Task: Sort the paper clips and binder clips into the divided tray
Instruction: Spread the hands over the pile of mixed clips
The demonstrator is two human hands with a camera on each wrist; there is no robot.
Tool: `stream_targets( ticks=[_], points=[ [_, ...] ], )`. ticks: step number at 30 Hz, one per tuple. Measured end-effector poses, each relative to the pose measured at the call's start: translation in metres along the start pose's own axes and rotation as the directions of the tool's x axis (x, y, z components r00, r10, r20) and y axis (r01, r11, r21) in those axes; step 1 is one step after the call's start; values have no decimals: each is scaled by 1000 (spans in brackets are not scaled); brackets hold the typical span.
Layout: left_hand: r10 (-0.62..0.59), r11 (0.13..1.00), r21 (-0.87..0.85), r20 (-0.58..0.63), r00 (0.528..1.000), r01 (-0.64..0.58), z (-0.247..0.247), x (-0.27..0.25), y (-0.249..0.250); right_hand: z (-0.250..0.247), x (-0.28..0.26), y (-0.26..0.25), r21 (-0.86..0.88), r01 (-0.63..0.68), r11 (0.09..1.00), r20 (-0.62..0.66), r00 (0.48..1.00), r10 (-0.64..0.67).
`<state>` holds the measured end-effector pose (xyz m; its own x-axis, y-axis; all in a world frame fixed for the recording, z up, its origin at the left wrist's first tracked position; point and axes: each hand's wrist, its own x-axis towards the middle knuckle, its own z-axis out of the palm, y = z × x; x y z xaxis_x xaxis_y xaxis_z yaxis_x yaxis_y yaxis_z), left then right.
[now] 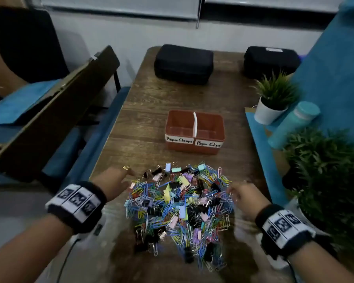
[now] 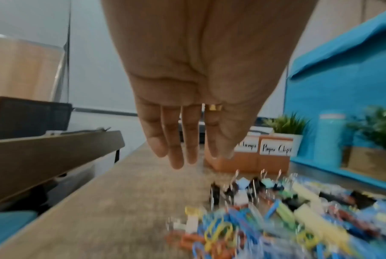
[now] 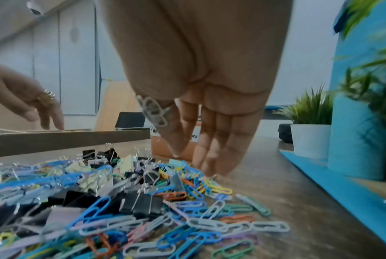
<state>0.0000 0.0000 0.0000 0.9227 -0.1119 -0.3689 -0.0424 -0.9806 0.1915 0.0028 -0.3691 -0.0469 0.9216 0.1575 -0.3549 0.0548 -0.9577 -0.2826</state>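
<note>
A mixed pile of coloured paper clips and binder clips (image 1: 180, 205) lies on the wooden table, near the front edge. Behind it stands the orange divided tray (image 1: 192, 149) with a white divider (image 1: 195, 124); its left half is labelled "Paper Clamps", its right half "Paper Clips", and both look empty. My left hand (image 1: 121, 177) hovers at the pile's left edge with fingers (image 2: 176, 149) straight, holding nothing. At the pile's right edge my right hand (image 1: 240, 194) has fingers (image 3: 212, 150) straight, pointing down at the clips (image 3: 121, 201). A pale paper clip (image 3: 153, 112) lies against its thumb.
Two black cases (image 1: 183, 64) (image 1: 271, 62) sit at the table's far end. A white potted plant (image 1: 268, 114), a teal bottle (image 1: 294, 123) and a big leafy plant (image 1: 331, 180) line the right side on blue board. A tilted chair desk (image 1: 55, 111) stands left.
</note>
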Motion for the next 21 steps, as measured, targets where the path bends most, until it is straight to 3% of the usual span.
stream_targets(
  ticks=[5, 9, 13, 18, 21],
  points=[
    [-72, 997, 50, 117, 991, 67, 62, 12, 13, 29, 6, -1, -64, -153, 986, 14, 988, 154],
    [-45, 998, 46, 83, 996, 41, 103, -9, 10, 50, -16, 4, -82, -129, 988, 58, 989, 134],
    [-99, 994, -52, -39, 994, 97, 122, -22, 9, 62, -33, -2, -134, -100, 986, 28, 994, 105],
    [-219, 945, -266, -77, 973, 192, 129, -21, 5, 53, -38, -4, 15, -137, 991, -45, 990, 137],
    [-293, 912, -317, -57, 954, 261, 133, -15, 4, 49, -37, -9, 93, -215, 972, 20, 977, 214]
  ],
)
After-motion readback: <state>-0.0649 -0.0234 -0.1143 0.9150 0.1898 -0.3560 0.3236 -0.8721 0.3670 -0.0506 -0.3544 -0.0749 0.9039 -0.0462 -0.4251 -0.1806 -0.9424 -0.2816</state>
